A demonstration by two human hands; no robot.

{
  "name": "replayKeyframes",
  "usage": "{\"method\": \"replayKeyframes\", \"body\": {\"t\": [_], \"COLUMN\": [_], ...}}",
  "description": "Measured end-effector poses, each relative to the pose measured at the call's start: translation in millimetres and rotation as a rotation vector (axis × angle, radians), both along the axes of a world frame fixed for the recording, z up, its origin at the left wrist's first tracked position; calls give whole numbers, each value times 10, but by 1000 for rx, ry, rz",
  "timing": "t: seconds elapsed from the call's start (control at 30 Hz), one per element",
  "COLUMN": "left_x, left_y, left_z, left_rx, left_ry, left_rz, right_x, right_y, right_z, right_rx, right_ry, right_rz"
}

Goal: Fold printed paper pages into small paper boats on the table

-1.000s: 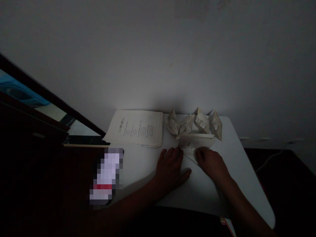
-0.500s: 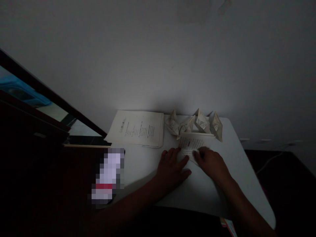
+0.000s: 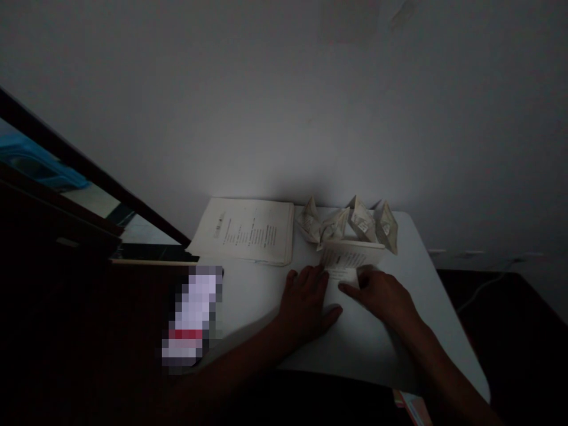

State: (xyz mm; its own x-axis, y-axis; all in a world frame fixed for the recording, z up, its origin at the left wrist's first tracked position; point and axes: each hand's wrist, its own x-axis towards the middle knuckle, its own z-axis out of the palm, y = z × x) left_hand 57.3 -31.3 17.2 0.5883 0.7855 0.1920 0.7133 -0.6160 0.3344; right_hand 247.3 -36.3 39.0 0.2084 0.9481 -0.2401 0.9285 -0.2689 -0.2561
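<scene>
1. In the head view, reckon from the middle of the tabletop [image 3: 248, 290], with 12 o'clock toward the wall [image 3: 284, 106]. Your printed sheet [image 3: 350, 257] lies just off the middle toward 12, between and ahead of your hands.
2. That sheet looks partly folded: one panel tilts up at the back, while a smaller flap lies lower, beside your fingers. It does not have a finished form yet, so some creasing and shaping seems left on it.
3. Your left hand [image 3: 304, 299] rests palm down at the sheet's 8 o'clock side, thumb spread from the fingers; that grip is loose, with fingertips at the paper's edge.
4. Your right hand [image 3: 384, 296] comes in from 4 o'clock, one finger stretched along the lower flap and the others curled. You cannot tell from here whether that grip pinches the paper or only presses it.
5. Done, by the look of it: the folded paper boats [image 3: 362, 220] standing from 12 to 1 o'clock, right behind the sheet; those farthest toward 11 overlap, making the count uncertain.
6. Unfolded: the paper stack [image 3: 242, 231] lying flat at 10 o'clock, its top page printed.
7. At 9 o'clock lies a pixelated, bright-screened phone [image 3: 190, 313], well apart from your folding.
</scene>
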Motion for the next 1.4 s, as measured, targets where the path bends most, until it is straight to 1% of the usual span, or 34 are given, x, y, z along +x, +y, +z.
{"method": "replayKeyframes", "body": {"t": [0.17,0.37,0.57,0.7,0.77,0.83,0.97,1.03,1.1,1.17,1.27,1.33,1.4], "left_x": [5,3,-17,-23,-25,-28,-30,-27,-26,-28,-36,-41,-49], "left_y": [-4,9,2,6,11,17,24,23,21,24,58,107,172], "left_z": [17,36,13,2,-2,-7,-20,-24,-25,-24,-34,-51,-65], "left_rx": [14,17,25,46,47,42,36,39,42,41,33,27,12], "left_ry": [-6,-4,-16,-26,-29,-30,-33,-44,-55,-72,-149,-247,-362], "left_rz": [6,6,-15,-20,-20,-24,-35,-31,-32,-33,-20,33,128], "right_x": [115,190,249,324,361,381,345,302,264,245,244,244,235], "right_y": [-124,-261,-325,-344,-337,-313,-221,-169,-121,-81,-46,-41,-52], "right_z": [-23,-17,8,-24,-50,-69,-68,-62,-66,-82,-108,-111,-91], "right_rx": [1,-47,-79,-64,-39,-4,77,104,117,127,156,179,197], "right_ry": [83,135,197,280,366,460,612,705,812,898,946,950,943], "right_rz": [-30,-30,-27,0,14,-29,-262,-328,-329,-300,-282,-278,-261]}}
